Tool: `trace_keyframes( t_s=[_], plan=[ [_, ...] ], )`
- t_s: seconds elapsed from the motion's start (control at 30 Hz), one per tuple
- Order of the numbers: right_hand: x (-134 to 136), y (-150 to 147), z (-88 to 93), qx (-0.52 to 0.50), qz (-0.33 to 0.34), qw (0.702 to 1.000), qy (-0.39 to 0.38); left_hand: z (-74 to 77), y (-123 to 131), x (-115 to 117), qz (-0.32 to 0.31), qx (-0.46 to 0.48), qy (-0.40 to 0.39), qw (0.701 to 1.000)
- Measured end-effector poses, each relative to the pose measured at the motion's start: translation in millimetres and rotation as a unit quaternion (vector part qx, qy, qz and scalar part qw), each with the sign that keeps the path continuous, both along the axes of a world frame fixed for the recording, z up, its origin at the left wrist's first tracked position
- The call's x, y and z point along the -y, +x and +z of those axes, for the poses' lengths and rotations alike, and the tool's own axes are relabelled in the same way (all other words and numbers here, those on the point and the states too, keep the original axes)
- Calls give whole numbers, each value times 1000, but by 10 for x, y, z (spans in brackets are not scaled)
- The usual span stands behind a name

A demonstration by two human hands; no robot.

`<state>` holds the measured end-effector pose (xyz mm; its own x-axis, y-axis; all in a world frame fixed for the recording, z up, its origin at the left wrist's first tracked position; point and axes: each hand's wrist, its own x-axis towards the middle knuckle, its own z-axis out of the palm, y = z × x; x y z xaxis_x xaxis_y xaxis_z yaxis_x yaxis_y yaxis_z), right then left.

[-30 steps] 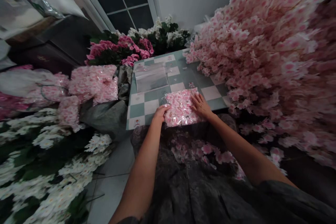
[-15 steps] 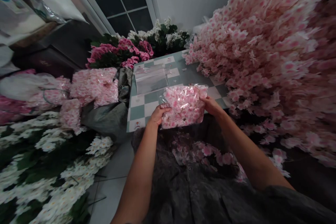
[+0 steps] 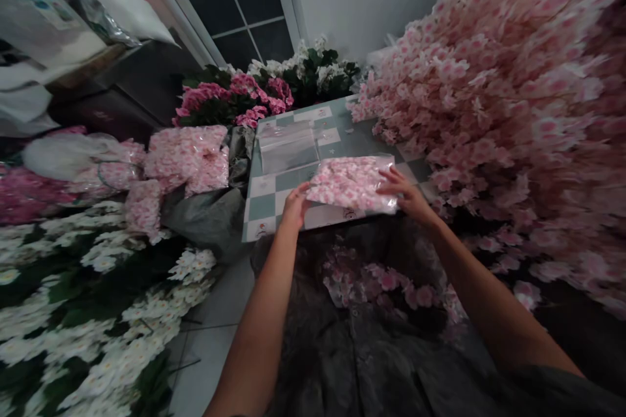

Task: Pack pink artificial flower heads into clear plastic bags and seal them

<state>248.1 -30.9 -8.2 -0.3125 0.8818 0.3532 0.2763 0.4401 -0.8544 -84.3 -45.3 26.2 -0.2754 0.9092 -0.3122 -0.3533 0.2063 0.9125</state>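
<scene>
A clear plastic bag of pink artificial blossoms (image 3: 345, 184) lies nearly flat at the front of the checkered table (image 3: 264, 205). My left hand (image 3: 295, 204) is closed at the bag's left end, fingertips on its edge. At the right end, my right hand (image 3: 408, 194) is open, its spread fingers resting over the plastic. Behind the bag, a stack of flat clear plastic bags (image 3: 288, 148) lies on the table. Loose pink blossoms (image 3: 376, 280) sit in the dark cloth over my lap.
Tall pink blossom branches (image 3: 489, 91) crowd the right side. Filled bags of pink blossoms (image 3: 188, 156) are piled at the left, above white flowers (image 3: 112, 313). Deep pink flowers (image 3: 235, 98) and white ones (image 3: 317, 65) stand behind the table.
The bag has gone from being held up and tilted toward me to lying flatter on the table. My right hand has loosened, its fingers now spread over the bag's right end.
</scene>
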Motion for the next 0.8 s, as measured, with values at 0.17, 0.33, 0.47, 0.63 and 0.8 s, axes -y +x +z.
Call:
trace_keyframes(
  t_s=[0.17, 0.33, 0.47, 0.63, 0.8],
  plan=[
    [68, 156, -525, 286, -58, 956, 32, -400, -29, 227, -2, 113, -172, 979],
    [-99, -132, -401, 267, -32, 956, 116, -504, 87, 212, 4, 88, -151, 985],
    [-48, -613, -340, 279, 19, 954, 106, -564, 238, 136, 41, 62, -174, 982],
    [178, -983, -478, 324, 48, 943, 59, -632, 310, 73, 113, 63, -149, 980],
    [223, -985, -506, 219, 69, 972, 57, -610, 320, 14, 180, 103, -91, 974]
  ],
)
